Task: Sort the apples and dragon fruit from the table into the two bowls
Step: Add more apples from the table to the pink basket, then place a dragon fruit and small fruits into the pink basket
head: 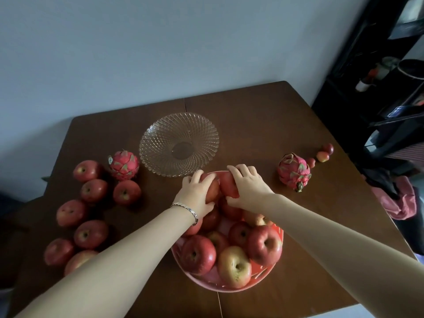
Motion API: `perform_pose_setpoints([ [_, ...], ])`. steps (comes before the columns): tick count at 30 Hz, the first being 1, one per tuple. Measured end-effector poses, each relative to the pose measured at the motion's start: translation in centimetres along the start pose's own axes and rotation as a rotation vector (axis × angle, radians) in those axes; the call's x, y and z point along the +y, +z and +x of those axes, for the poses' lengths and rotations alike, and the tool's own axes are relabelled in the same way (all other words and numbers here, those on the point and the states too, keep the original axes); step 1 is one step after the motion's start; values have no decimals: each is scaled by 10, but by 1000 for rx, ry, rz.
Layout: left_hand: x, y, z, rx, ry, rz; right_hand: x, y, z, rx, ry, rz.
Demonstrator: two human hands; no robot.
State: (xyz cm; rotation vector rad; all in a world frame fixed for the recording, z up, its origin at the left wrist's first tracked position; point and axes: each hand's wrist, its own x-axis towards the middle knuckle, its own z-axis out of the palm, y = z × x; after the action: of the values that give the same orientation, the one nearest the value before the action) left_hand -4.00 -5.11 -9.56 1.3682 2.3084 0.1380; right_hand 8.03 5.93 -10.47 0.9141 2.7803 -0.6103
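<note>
A red plastic bowl [263, 275] near the table's front holds several apples. Over its far rim my left hand [197, 193] grips one red apple [213, 191] and my right hand [249, 188] grips another apple [228, 185], the two fruits touching. Behind them stands a glass bowl [179, 143] with nothing in it. Several loose apples [90, 234] lie on the left of the table. One dragon fruit [124, 165] sits at the left of the glass bowl, a second dragon fruit [294, 172] at the right.
The dark wooden table [263, 125] stands against a pale wall. Three small red fruits [323, 156] lie near its right edge. A black shelf unit [367, 92] and pink cloth [401, 200] crowd the right side.
</note>
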Motion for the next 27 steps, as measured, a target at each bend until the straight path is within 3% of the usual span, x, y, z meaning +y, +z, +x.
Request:
perform_pose_setpoints([
  [2, 8, 3, -1, -32, -27, 62, 3, -12, 1, -14, -6, 62],
  [3, 13, 4, -2, -45, -40, 96, 8, -21, 0, 79, -5, 134],
  [5, 21, 4, -2, -28, -47, 117, 26, -40, 1, 438, 59, 244],
  [7, 25, 4, -2, 27, 18, 140, 54, -55, 1, 616, 313, 272],
  [10, 28, 8, -3, 45, 146, 249, 94, -55, 3, 335, 750, 228],
  [13, 26, 10, -3, 4, 135, 188, 113, -29, 9, 179, 844, 257],
  [17, 20, 8, -6, 3, 116, 52, 127, -5, 18, 244, 932, 526],
  [23, 0, 9, -28, 111, -61, -94, 129, -16, 4, 329, 829, 766],
  [27, -17, 14, -56, 83, -105, -66, 79, -48, -28, 460, 416, 839],
])
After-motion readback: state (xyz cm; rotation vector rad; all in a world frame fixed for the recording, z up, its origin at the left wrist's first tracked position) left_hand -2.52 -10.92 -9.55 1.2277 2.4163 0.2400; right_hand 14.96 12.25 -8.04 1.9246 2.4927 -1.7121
